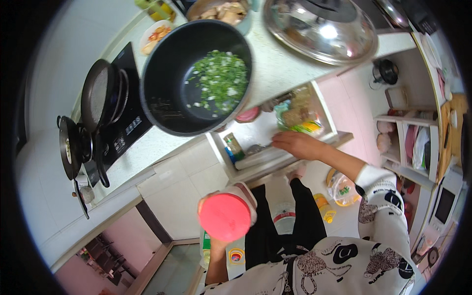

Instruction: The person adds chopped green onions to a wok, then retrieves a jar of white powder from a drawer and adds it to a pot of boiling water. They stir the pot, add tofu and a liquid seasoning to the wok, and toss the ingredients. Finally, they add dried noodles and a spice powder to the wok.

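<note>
My left hand (217, 245) grips a lidded container (250, 199) with a round pinkish-red lid (226, 217), held out in front of my body. Its lid faces up towards me, so the contents are hidden. My right hand (300, 145) reaches over the front of a pulled-out drawer (254, 129), fingers stretched to the left. Whether those fingers hold anything is not visible. Packets of dry food (297, 112) lie in the drawer beyond that hand, and a long pale roll (254, 158) lies along its front. Above the drawer, a dark deep pot (166, 81) contains chopped greens (223, 79).
A domed steel lid (317, 33) rests on the counter (265, 70). Two pans (97, 96) (70, 147) sit around the black cooktop (129, 136) at left. On the floor, an oil bottle (324, 208) and a basket (343, 188) stand near my legs.
</note>
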Available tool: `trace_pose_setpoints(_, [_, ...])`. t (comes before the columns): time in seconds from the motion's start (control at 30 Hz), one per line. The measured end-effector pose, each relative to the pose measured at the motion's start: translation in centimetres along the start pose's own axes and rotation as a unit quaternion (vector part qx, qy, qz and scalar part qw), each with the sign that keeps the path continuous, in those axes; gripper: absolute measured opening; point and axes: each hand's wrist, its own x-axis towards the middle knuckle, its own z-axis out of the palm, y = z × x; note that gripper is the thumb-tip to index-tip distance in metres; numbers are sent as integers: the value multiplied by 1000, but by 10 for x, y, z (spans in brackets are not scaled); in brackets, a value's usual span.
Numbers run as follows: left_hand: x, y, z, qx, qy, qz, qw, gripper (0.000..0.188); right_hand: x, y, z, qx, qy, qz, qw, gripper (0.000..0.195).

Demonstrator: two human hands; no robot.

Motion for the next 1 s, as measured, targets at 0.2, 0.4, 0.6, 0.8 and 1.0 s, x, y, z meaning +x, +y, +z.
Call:
trace_pose_setpoints(0.2, [30, 9, -25, -110, -51, 45, 992, 101, 94, 93, 121, -212, -167, -111, 956, 64])
trace_pose_setpoints(0.4, [46, -3, -22, -92, -35, 39, 994, 96, 86, 65, 123, -162, -223, -211, 938, 56])
trace_pose_setpoints(0.6, [85, -12, 3, -26, -66, 73, 995, 82, 60, 76, 95, -130, -217, -282, 925, 38])
trace_pose_setpoints(0.8, [103, -27, 35, -5, -57, 65, 996, 91, 25, 31, 25, -89, -140, 26, 986, 22])
trace_pose_setpoints(1.0, [111, -41, 67, 16, -109, 43, 993, 92, -104, -65, -51, 62, 260, 364, 892, 17])
